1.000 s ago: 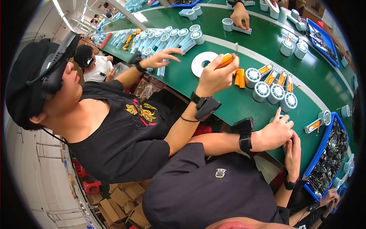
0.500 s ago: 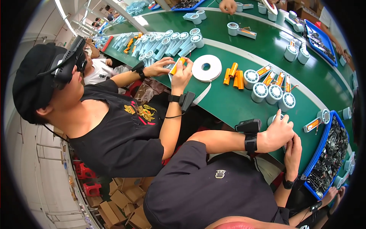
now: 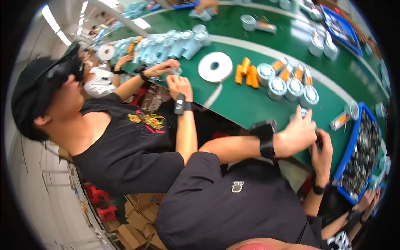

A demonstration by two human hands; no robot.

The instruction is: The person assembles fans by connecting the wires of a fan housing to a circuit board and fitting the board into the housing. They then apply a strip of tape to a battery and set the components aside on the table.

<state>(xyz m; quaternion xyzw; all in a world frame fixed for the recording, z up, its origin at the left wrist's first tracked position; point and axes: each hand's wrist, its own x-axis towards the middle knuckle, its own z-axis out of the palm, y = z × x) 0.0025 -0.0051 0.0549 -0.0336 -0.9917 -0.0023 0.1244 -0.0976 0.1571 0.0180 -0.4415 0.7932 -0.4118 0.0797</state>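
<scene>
My left hand is bent over a light blue handheld fan body, its fingers closed around it near the table's front edge. Only part of the round fan head shows beyond the fingers. Close against it, my right hand has curled fingers next to a small dark piece, which is too blurred and covered to name. Beyond my hands stand several light blue fan bodies with orange battery cells in their open handles. One more open fan lies to the right.
A blue tray of dark small parts borders my right side. Loose orange cells and a white tape roll lie on the green table. At left, a co-worker's hands work beside rows of fans.
The whole view has shifted slightly. A dark piece now shows between my hands, which stay together at the fan. The co-worker's hands turned, and the orange cell they held is out of sight.
</scene>
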